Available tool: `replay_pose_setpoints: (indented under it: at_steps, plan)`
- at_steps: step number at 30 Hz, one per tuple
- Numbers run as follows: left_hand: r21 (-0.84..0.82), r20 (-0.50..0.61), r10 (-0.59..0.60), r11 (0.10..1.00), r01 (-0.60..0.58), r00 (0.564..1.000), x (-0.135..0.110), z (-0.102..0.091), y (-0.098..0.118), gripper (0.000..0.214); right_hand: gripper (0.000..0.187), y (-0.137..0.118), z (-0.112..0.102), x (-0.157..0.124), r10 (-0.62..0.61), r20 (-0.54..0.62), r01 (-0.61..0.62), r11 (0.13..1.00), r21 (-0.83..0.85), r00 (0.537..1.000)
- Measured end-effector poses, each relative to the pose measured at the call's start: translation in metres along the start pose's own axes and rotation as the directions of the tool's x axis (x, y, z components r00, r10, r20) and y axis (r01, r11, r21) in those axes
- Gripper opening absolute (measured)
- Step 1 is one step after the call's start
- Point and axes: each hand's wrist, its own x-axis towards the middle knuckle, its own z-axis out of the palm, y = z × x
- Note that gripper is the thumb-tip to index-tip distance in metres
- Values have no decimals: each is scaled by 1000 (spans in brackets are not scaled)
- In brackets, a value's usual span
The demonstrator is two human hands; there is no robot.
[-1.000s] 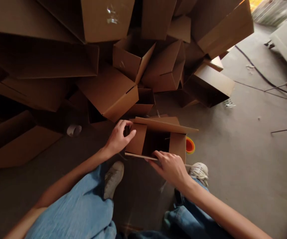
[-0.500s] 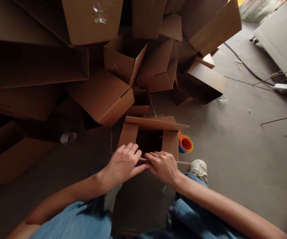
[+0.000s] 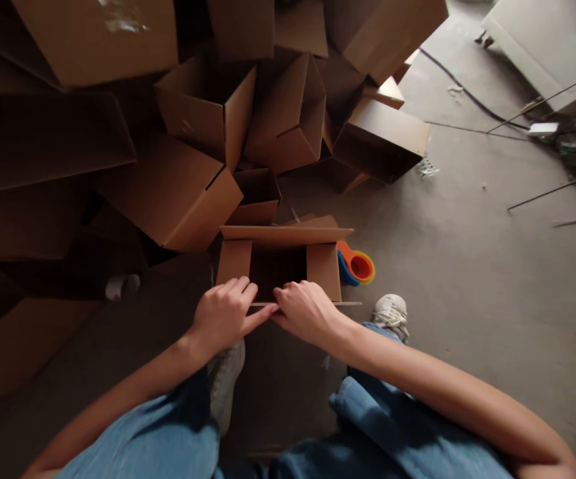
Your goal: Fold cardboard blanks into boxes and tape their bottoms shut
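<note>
Between my feet stands a small cardboard box (image 3: 325,269). Its two short side flaps are folded inward, the far long flap (image 3: 288,234) stands up, and the dark inside shows between them. My left hand (image 3: 224,307) grips the near long flap, fingers over its edge and thumb on my side. Close to its right, my right hand (image 3: 305,309) is closed on the same flap, with the thumbs almost touching. Most of the near flap is hidden behind my hands. Just right of the box lies an orange, blue and yellow tape dispenser-like object (image 3: 360,267).
Several open cardboard boxes (image 3: 278,126) are heaped beyond and to the left. A white roll (image 3: 122,287) lies on the floor at left. My shoe (image 3: 391,316) is right of the box. Far right are a cable (image 3: 467,93), thin rods (image 3: 555,189) and a pale cabinet-like object (image 3: 552,46).
The view has shifted, so the heap and box appear further left and higher. Both hands stay on the near flap, my right hand a little more closed around its edge.
</note>
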Motion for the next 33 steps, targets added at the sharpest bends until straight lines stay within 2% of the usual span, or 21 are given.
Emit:
replay_pose_setpoints:
  at_steps: [6, 14, 33]
  plan:
    - [13, 41, -56, 998, 56, 998, 8, -1, 5, 48, 31, 20, -2, 4, -137, -56, 138, 990, 24, 989]
    - [32, 122, -112, 994, 109, 986, 14, -4, 8, 49, 35, 27, -1, 5, -130, -117, 140, 987, 83, 985]
    - [-47, 178, -155, 985, 165, 972, 28, -4, 2, 56, 43, 38, -11, 11, -133, -70, 141, 983, 116, 989]
